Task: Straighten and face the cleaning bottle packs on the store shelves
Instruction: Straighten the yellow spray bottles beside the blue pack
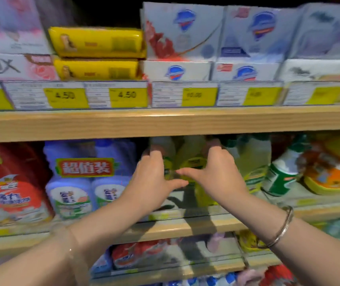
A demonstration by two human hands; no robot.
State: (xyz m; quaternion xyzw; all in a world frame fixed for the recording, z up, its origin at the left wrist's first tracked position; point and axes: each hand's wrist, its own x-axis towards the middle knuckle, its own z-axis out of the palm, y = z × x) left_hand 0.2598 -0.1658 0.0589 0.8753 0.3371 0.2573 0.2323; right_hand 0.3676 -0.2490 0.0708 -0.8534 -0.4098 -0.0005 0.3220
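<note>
Plainly, the upright yellow bottle pack (pixel 182 162) stands between both hands — left hand (pixel 152 178), right hand (pixel 216 172) — fingers curled on its sides.

Shop aisle, wooden shelves (pixel 165 122), yellow price tags (pixel 127 97), stacked soap boxes (pixel 182 30)

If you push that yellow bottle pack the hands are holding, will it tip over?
Probably not easily: the left hand and right hand steady the yellow bottle pack from both sides. Joined bottles likely stand steadier. It looks full, probably heavy.
</note>
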